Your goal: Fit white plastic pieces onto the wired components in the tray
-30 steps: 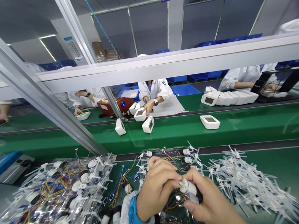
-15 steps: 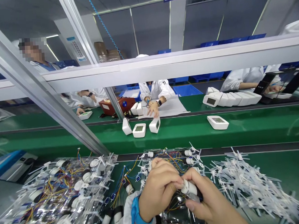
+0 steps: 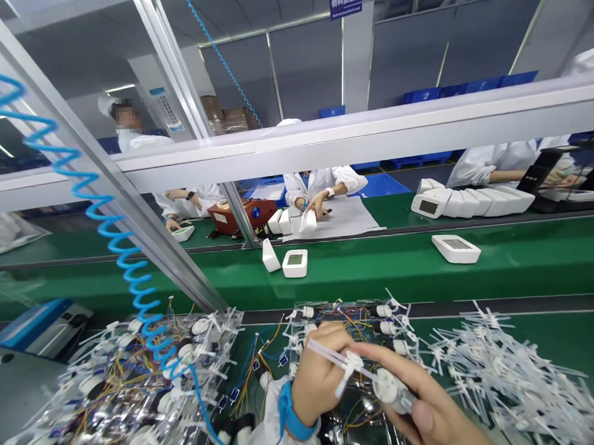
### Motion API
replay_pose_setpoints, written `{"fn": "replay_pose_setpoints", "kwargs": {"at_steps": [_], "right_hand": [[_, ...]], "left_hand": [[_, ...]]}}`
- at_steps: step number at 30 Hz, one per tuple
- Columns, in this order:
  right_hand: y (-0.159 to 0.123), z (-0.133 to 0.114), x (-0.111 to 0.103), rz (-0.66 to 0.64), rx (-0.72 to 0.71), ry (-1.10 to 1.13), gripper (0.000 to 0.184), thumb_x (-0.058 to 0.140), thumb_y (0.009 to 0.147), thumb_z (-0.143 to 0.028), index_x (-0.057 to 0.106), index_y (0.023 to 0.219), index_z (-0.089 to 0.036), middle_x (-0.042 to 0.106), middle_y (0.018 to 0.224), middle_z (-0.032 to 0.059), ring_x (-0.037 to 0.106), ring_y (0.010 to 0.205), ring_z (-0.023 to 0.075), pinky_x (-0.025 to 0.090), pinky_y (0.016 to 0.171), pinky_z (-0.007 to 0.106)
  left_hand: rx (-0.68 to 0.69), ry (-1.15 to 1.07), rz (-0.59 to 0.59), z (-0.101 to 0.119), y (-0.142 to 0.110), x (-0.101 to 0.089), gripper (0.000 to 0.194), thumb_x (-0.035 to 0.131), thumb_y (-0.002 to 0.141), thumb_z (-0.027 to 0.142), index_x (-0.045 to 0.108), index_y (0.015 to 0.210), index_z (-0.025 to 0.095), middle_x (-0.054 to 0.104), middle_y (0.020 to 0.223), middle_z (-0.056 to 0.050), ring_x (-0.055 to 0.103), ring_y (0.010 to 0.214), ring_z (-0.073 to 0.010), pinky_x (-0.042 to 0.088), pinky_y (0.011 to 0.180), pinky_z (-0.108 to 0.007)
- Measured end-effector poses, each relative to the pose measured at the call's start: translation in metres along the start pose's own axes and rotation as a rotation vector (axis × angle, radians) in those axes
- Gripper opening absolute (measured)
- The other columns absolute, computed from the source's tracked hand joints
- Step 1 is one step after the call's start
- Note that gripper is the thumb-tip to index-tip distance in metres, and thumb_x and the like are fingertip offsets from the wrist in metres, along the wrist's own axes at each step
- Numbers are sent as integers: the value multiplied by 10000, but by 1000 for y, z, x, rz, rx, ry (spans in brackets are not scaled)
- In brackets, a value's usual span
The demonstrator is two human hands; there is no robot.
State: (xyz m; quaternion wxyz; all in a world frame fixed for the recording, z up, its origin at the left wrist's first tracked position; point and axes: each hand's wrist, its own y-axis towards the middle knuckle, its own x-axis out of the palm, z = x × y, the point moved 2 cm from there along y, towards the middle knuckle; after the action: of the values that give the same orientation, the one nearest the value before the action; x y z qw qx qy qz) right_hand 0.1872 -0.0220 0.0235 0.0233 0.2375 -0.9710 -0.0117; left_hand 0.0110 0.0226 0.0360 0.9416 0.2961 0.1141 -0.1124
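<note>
The right hand (image 3: 431, 408) pinches a white plastic cylinder (image 3: 389, 389) between thumb and fingers, while the left hand (image 3: 322, 374) closes around a thin cable tie (image 3: 334, 355) that reaches the cylinder. Both are held over a clear tray (image 3: 326, 312) near the far edge of the bench (image 3: 268, 343). The tie looks light and springy, best held near its end; the cylinder looks stiff and smooth, safest gripped around its body.

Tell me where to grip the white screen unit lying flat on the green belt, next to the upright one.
Grip the white screen unit by its two opposite side edges, coming down from above. It lies screen up with a low boxy body, so the edges keep fingers off the screen. Start on the side away from the upright unit, which stands close by.
</note>
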Motion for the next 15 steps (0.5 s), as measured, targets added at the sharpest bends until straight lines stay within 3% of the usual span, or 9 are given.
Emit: {"fn": "replay_pose_setpoints", "kwargs": {"at_steps": [4, 8, 15], "right_hand": [[-4, 8, 3, -122, 46, 255, 847, 605, 811, -849, 593, 1437, -278, 604, 778, 43, 332, 474, 94, 318, 476, 229], [0, 13, 4, -124, 59, 396, 792, 631, 852, -798, 613, 1398, -224, 348, 533, -70, 231, 464, 80, 242, 488, 205], [13, 16, 15, -131, 123, 667, 729, 653, 840, -795, 685, 1203, -163, 287, 451, -119, 118, 350, 41, 218, 389, 176]], "left_hand": [[78, 68, -18, 8, 0, -2, 573, 321, 1049, 532, 353, 598, 180, 386, 558, 16, 368, 564, -136, 272, 622, -313], [94, 124, 18, 6, -1, -2, 564, 358, 1039, 533, 301, 596, 188, 350, 542, 27, 323, 548, -136, 251, 601, -313], [174, 139, -18, 12, 0, -2, 567, 339, 1069, 458, 538, 613, 186, 499, 557, -3, 459, 583, -153, 306, 662, -320]]}}
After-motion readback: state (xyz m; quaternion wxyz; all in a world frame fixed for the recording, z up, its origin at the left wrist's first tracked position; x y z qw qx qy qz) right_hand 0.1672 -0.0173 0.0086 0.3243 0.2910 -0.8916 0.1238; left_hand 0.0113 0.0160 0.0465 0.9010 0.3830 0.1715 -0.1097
